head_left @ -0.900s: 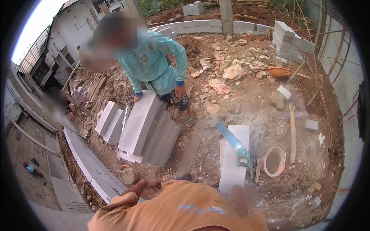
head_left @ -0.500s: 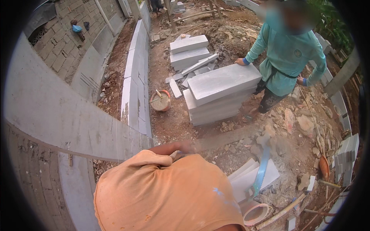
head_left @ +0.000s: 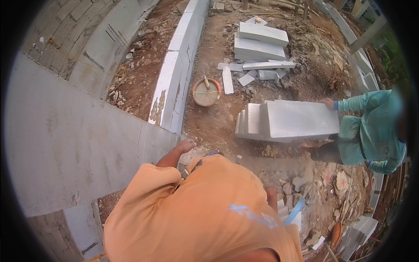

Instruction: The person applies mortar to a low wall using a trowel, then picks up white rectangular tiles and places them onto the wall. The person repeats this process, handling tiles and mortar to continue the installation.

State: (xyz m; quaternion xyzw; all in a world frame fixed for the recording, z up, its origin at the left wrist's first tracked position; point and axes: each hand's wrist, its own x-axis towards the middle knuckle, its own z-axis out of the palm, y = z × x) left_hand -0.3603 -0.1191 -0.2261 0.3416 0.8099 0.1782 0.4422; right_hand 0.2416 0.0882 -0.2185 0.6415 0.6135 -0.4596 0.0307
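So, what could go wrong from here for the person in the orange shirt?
1. The left hand reaches down by the end of the low white block wall; leaning this far could cost balance.
2. Loose broken rubble lies underfoot, a likely trip hazard.
3. The co-worker's hand rests on the stack of large white blocks, which stand on edge; they might tip. The right hand is mostly hidden.

Mortar bucket (head_left: 206,92) near block wall (head_left: 174,83) — co-worker (teal sleeves) (head_left: 375,131) beside block stack (head_left: 288,120).
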